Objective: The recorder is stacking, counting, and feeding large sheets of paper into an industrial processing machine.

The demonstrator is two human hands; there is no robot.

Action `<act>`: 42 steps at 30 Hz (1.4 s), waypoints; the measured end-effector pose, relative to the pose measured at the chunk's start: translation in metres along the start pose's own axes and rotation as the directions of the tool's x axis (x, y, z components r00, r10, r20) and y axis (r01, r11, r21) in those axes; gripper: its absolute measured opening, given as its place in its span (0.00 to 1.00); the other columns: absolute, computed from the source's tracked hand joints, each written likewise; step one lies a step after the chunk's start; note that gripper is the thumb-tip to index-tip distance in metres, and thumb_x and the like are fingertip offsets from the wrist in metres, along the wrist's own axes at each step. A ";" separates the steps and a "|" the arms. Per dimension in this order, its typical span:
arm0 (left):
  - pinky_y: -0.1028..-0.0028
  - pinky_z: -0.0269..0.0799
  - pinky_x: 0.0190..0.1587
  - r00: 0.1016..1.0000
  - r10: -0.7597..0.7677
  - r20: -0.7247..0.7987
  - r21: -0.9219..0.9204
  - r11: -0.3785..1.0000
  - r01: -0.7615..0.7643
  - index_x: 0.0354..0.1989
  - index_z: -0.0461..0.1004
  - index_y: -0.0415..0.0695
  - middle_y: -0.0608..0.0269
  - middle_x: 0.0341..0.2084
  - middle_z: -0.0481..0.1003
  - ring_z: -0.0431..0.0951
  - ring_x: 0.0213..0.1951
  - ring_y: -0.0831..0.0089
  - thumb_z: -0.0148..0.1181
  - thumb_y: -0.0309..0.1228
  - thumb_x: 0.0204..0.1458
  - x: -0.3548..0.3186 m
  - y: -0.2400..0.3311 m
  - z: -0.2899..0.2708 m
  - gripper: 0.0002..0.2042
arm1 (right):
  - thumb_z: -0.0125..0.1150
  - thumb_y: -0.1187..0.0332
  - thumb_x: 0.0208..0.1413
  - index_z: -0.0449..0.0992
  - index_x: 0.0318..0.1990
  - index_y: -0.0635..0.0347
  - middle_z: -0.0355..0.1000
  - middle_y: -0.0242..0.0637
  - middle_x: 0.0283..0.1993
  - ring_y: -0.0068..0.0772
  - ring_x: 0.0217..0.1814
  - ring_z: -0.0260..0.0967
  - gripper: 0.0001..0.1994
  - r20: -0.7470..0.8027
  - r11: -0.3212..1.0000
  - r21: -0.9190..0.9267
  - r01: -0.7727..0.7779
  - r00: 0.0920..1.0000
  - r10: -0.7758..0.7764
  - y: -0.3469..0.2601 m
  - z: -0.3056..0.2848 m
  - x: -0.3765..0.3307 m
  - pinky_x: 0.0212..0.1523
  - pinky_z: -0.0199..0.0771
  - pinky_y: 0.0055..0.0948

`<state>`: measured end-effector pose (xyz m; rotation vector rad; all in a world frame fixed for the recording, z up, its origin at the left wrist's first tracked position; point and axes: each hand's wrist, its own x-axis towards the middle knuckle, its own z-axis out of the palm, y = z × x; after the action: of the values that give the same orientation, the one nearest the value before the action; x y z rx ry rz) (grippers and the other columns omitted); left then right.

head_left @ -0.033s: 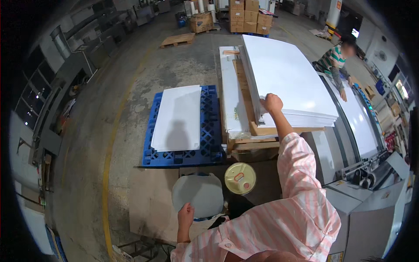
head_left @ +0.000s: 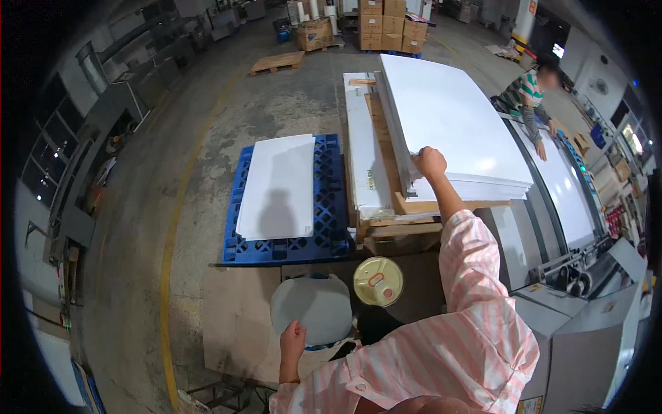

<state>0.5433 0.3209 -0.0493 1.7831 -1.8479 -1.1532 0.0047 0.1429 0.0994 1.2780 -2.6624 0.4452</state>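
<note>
White flat sheets (head_left: pixel 455 124) top a brown wooden pallet (head_left: pixel 414 207), another white sheet (head_left: pixel 279 186) covers a blue plastic pallet (head_left: pixel 331 207), beside a yellow round lid (head_left: pixel 378 281) and pink-and-white striped sleeve (head_left: pixel 469 276).

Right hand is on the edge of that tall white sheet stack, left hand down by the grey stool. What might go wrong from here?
1. The right hand touches the near edge of the white sheet stack, whose top sheets look fanned; a pull may slide several off.
2. The stack overhangs its wooden pallet, so it might tip toward the yellow-lidded bucket.
3. The left hand rests on the grey stool, so the reach looks stretched and balance could slip.
</note>
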 end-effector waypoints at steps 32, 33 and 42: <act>0.75 0.68 0.44 0.909 0.387 0.153 -0.606 0.763 -0.223 0.46 0.68 0.37 0.56 0.40 0.72 0.73 0.41 0.71 0.48 0.29 0.54 0.189 0.218 0.112 0.13 | 0.55 0.63 0.44 0.76 0.20 0.63 0.70 0.46 0.18 0.47 0.22 0.69 0.12 0.353 0.827 0.554 -0.095 0.927 -0.129 0.044 -0.029 0.037 0.28 0.71 0.34; 0.76 0.69 0.42 0.868 0.457 0.195 -0.696 0.688 -0.207 0.46 0.68 0.37 0.57 0.38 0.73 0.73 0.40 0.73 0.48 0.30 0.55 0.199 0.253 0.120 0.13 | 0.55 0.63 0.44 0.76 0.20 0.63 0.70 0.46 0.18 0.47 0.22 0.69 0.12 0.351 0.828 0.553 -0.099 0.928 -0.124 0.046 -0.029 0.038 0.28 0.71 0.34; 0.73 0.75 0.31 0.776 0.430 0.461 -0.828 0.522 0.203 0.35 0.68 0.36 0.55 0.29 0.72 0.75 0.28 0.68 0.53 0.36 0.52 0.294 0.444 0.177 0.13 | 0.59 0.64 0.44 0.75 0.22 0.64 0.69 0.42 0.17 0.34 0.19 0.68 0.11 0.197 0.784 0.621 -0.018 0.971 -0.133 0.039 -0.029 0.031 0.22 0.66 0.30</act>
<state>0.0669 0.0530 0.0767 0.6788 -1.1576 -2.2683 -0.0450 0.1528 0.1276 1.6541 -2.7481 1.3335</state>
